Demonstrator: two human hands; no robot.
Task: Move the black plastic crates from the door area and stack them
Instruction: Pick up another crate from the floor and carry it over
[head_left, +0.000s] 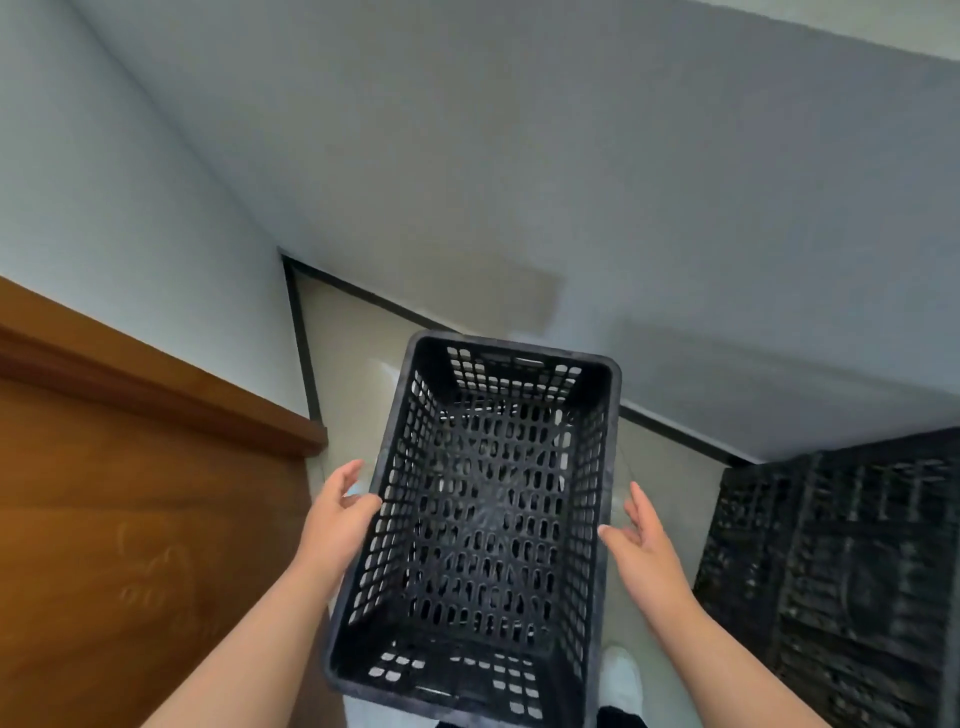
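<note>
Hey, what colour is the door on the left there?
The door is a warm reddish-brown wood, seen best in the head view.

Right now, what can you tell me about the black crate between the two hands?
The black crate looks like hard plastic, rectangular, with a thick rim and rounded corners. Its walls and bottom are full of small slots, and the pale floor shows through. It is empty, open side up, tilted a little. The left hand touches its left rim, thumb on the edge. The right hand is open beside the right rim; contact there is unclear.
</note>
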